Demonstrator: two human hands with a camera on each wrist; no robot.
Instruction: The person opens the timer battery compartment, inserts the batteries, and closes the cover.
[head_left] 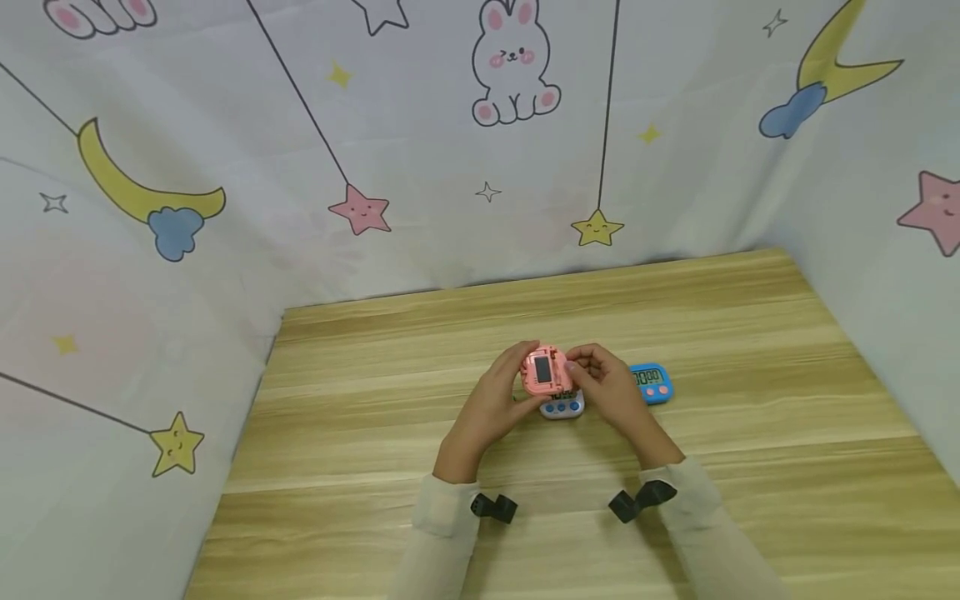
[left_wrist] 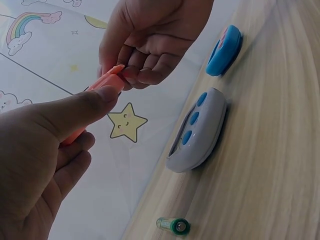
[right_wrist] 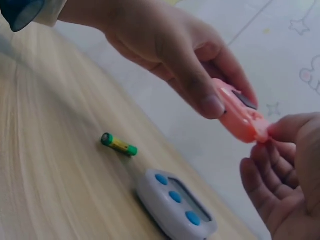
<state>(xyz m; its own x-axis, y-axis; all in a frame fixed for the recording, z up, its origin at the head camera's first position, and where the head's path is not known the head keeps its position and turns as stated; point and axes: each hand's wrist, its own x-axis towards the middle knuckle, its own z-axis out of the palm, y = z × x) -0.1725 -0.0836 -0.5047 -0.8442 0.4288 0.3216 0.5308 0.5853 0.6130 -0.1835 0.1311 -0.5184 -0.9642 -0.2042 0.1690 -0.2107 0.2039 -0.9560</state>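
Note:
A pink digital timer [head_left: 537, 385] is raised above the table, its back with a dark rectangle facing up. My left hand [head_left: 486, 412] grips it by the side, thumb on one face and fingers behind. At its right edge, my right hand [head_left: 617, 392] pinches a thin pink part [left_wrist: 114, 70] between thumb and fingertips; the fingers cover most of that part. Below the pink timer lies a white timer [left_wrist: 202, 132] with blue buttons, partly hidden in the head view. A small green battery [right_wrist: 119, 145] rests on the table near the white timer.
A blue timer [head_left: 662, 393] with pink buttons lies just beyond my right hand. The wood-grain table [head_left: 360, 467] is bordered by white cloth walls [head_left: 435, 150] printed with stars, moons and a rabbit. Black camera mounts [head_left: 495, 507] sit at both wrists.

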